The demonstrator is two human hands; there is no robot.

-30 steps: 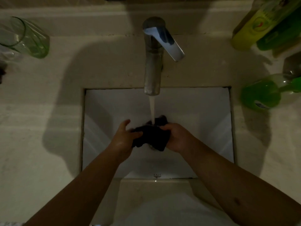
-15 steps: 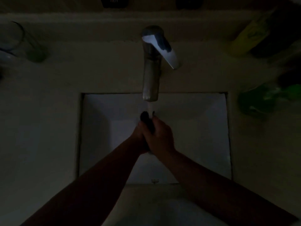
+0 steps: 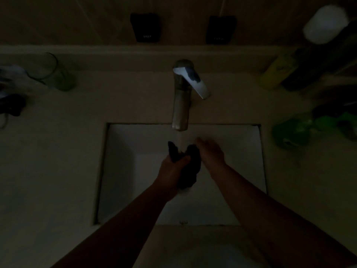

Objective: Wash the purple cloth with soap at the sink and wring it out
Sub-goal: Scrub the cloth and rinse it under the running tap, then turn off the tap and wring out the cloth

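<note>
Both hands were over the white sink [image 3: 119, 171] under the tap [image 3: 181, 97], in dim light. Water [image 3: 180, 140] ran from the spout onto the cloth [image 3: 188, 167], which looked almost black. The left hand [image 3: 172, 171] gripped the cloth, thumb curled across it, with dark folds sticking up on the far side of the fist and more hanging on the near side. The right hand [image 3: 210, 151] lay just right of the cloth, fingers fairly straight and blurred, its palm side against the fabric's right edge.
</note>
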